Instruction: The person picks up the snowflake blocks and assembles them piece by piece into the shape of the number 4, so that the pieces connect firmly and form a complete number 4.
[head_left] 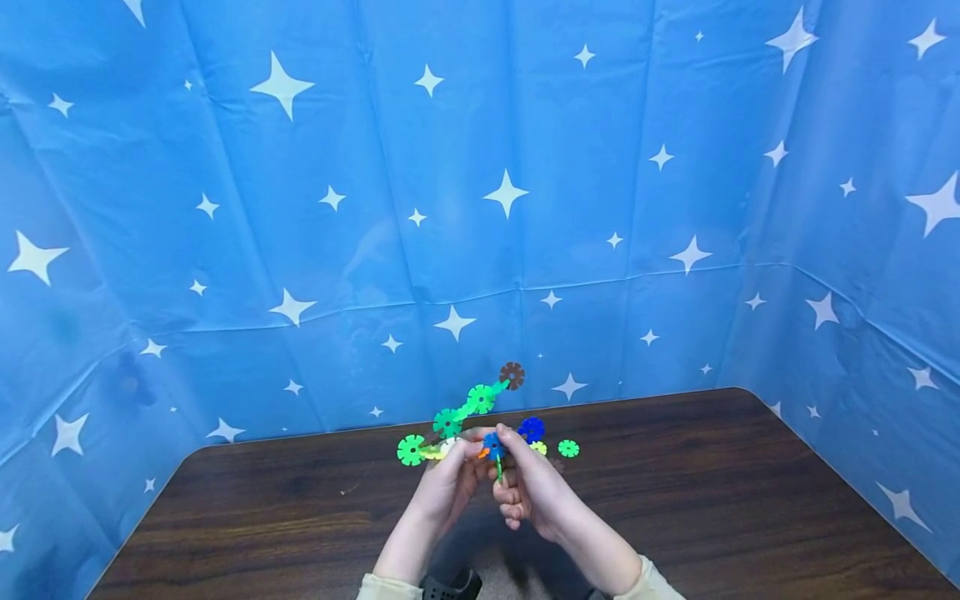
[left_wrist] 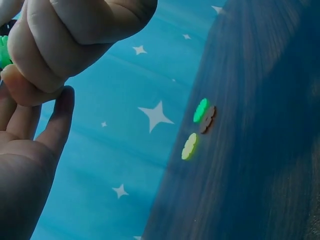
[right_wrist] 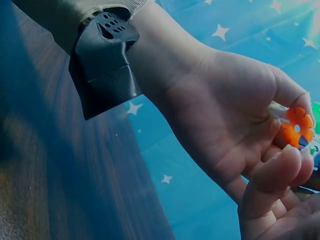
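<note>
Blue disc (head_left: 492, 439): pinched by my right hand (head_left: 536, 477)
Chain (head_left: 444, 421), mostly left of disc: gripped by my left hand (head_left: 448, 483); twisting could unlink it

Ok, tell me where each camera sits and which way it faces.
Head: worn on the head, facing forward and down over table and cloth; left hand, right hand, forearms and joined discs show.
Left wrist: worn there, facing past parts of both hands toward cloth and table.
Right wrist: worn there, facing the left hand; some right-hand fingers show.
Shared: head and left wrist both show the loose green disc.
</note>
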